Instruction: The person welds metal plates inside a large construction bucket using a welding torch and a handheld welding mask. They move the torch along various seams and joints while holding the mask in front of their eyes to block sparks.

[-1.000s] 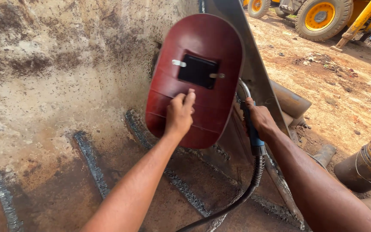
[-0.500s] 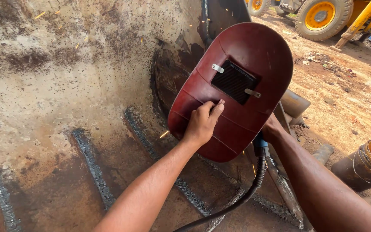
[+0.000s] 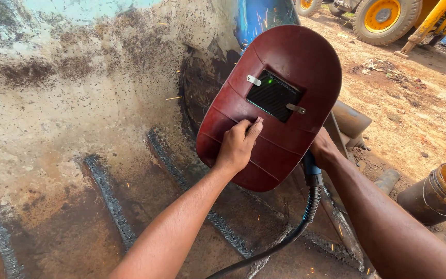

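Two hands at work on a rusty steel plate [image 3: 52,129]: the left hand [image 3: 238,144] grips a dark red welding shield [image 3: 274,103] at centre frame, fingers closed on its handle; the right hand [image 3: 326,150], half hidden behind it, wraps a welding torch [image 3: 312,178]. Several weld beads [image 3: 109,201] lie finished at lower left; blue glare and sparks suggest another seam under way.

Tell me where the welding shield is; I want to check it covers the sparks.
In the head view, the dark red welding shield sits centre-right, held up by the left hand in front of the rusty metal wall, above the right hand.
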